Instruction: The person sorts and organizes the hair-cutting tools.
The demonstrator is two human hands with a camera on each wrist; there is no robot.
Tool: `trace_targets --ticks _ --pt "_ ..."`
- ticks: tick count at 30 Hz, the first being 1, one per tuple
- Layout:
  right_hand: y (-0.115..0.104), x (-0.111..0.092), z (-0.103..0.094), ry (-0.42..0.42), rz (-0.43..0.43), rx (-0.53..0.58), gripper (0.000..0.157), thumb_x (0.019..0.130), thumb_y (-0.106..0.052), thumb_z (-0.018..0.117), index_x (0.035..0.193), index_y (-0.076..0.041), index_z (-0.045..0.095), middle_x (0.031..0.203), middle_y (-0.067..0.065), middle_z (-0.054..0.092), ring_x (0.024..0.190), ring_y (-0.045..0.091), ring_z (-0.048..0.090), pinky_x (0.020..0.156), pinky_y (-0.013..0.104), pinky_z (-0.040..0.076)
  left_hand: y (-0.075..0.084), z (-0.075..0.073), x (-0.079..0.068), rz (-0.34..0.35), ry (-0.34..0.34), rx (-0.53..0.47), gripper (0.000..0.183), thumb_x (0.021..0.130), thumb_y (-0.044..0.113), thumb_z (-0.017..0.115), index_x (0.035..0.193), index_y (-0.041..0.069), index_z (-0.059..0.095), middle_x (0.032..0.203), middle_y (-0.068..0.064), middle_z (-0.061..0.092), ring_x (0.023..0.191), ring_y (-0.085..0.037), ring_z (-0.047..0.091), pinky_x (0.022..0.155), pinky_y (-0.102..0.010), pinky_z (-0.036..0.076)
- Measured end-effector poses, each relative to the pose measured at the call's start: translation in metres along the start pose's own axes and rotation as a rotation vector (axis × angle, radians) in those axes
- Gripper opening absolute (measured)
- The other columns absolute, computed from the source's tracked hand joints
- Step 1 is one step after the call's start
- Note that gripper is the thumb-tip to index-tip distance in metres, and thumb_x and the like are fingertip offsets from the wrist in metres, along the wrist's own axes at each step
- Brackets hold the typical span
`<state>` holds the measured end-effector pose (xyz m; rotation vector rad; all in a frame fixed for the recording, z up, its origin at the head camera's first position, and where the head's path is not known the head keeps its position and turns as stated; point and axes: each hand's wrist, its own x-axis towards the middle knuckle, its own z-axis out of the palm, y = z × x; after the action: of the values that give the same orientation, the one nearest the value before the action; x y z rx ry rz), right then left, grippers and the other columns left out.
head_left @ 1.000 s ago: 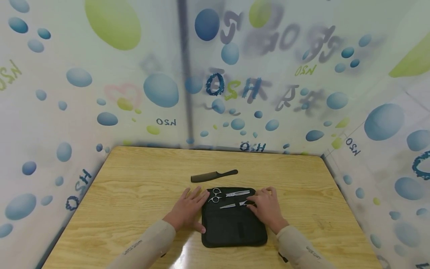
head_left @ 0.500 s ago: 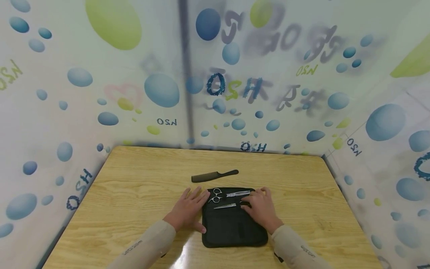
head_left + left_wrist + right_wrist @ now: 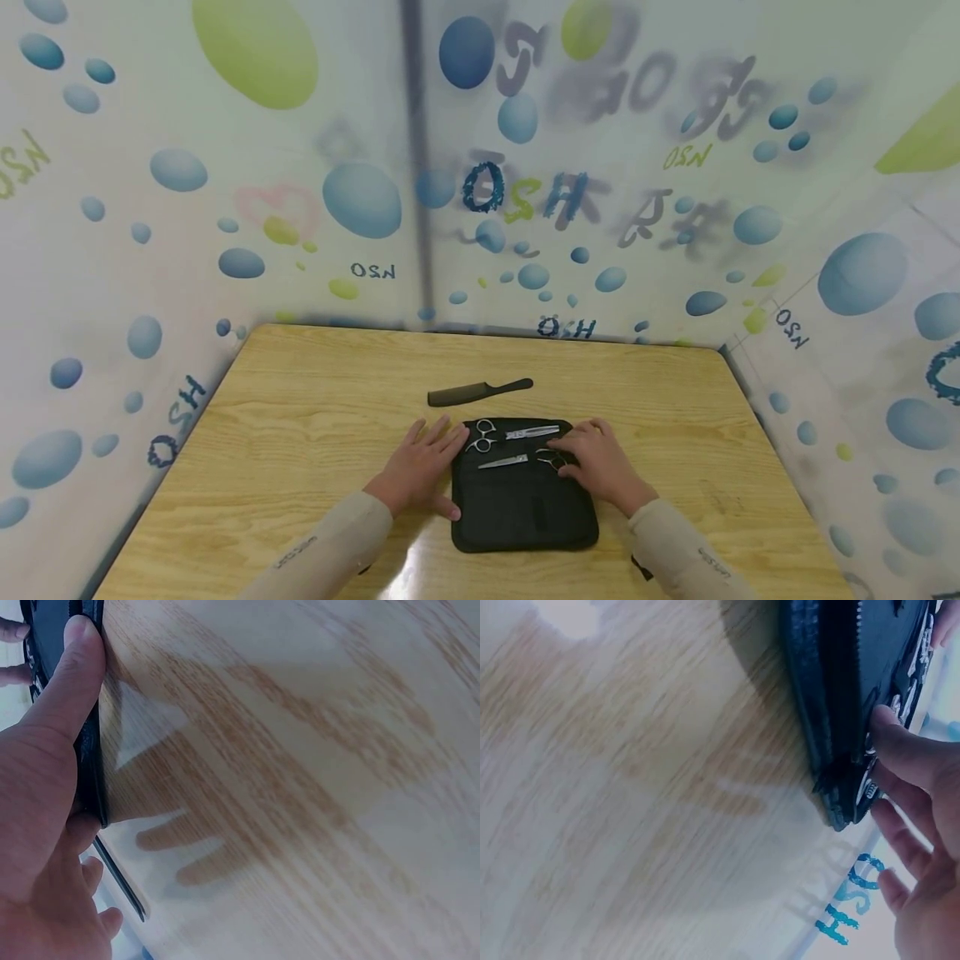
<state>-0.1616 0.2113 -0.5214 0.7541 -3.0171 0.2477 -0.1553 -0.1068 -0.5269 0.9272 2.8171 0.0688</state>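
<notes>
A black zip case (image 3: 495, 517) lies open on the table with two pairs of hairdressing scissors in it. The upper scissors (image 3: 531, 432) have their finger rings at the left. The lower scissors (image 3: 504, 462) point left, their rings at the right. My left hand (image 3: 420, 467) rests flat with spread fingers on the case's left edge; its thumb presses that edge in the left wrist view. Beside the lower scissors' rings is my right hand (image 3: 600, 467), thumb and forefinger apart on either side of them. In the right wrist view its thumb (image 3: 904, 746) lies over the case.
A dark comb (image 3: 480, 392) lies on the wooden table (image 3: 300, 400) beyond the case. Walls (image 3: 360, 200) printed with blue and green drops enclose the table at the back and both sides.
The lower scissors slid left into the case under my right hand, then stayed. My right hand has since drawn back to the right, uncovering their rings. The left hand has kept its place.
</notes>
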Motion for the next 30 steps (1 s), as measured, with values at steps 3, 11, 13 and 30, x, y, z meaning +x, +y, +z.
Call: trace_targets --ticks 3,11,13,30 --pt "0.001 0.001 0.001 -0.001 -0.016 0.000 0.035 0.075 -0.026 0.082 0.110 -0.022 0.075 0.101 -0.005 0.075 0.102 0.022 0.061 0.103 0.051 0.037 0.000 0.000 0.000 -0.001 -0.003 -0.003 0.123 0.062 0.079 0.069 0.156 0.013 0.024 0.161 -0.001 0.029 0.151 -0.029 0.020 0.122 -0.054 0.016" --pt "-0.002 0.003 0.005 0.018 -0.057 -0.018 0.035 0.076 -0.029 0.081 0.110 -0.023 0.076 0.100 -0.007 0.075 0.100 0.019 0.061 0.101 0.049 0.037 -0.001 0.002 0.002 -0.010 -0.017 0.000 0.122 0.063 0.080 0.067 0.156 0.014 0.023 0.161 -0.001 0.028 0.152 -0.028 0.019 0.122 -0.054 0.015" --pt "-0.003 0.003 0.006 0.022 -0.062 -0.013 0.035 0.076 -0.028 0.081 0.110 -0.023 0.076 0.101 -0.007 0.075 0.100 0.018 0.061 0.101 0.049 0.037 -0.002 0.002 0.002 -0.009 -0.017 0.001 0.122 0.063 0.080 0.067 0.156 0.014 0.023 0.161 -0.001 0.028 0.151 -0.028 0.019 0.122 -0.054 0.016" --pt "-0.010 0.006 0.007 0.002 -0.075 -0.011 0.033 0.077 -0.027 0.080 0.110 -0.023 0.076 0.102 -0.008 0.073 0.100 0.018 0.059 0.104 0.051 0.036 0.000 0.000 0.002 -0.015 -0.031 -0.023 0.123 0.062 0.079 0.069 0.156 0.015 0.023 0.161 -0.001 0.028 0.152 -0.029 0.018 0.122 -0.054 0.015"
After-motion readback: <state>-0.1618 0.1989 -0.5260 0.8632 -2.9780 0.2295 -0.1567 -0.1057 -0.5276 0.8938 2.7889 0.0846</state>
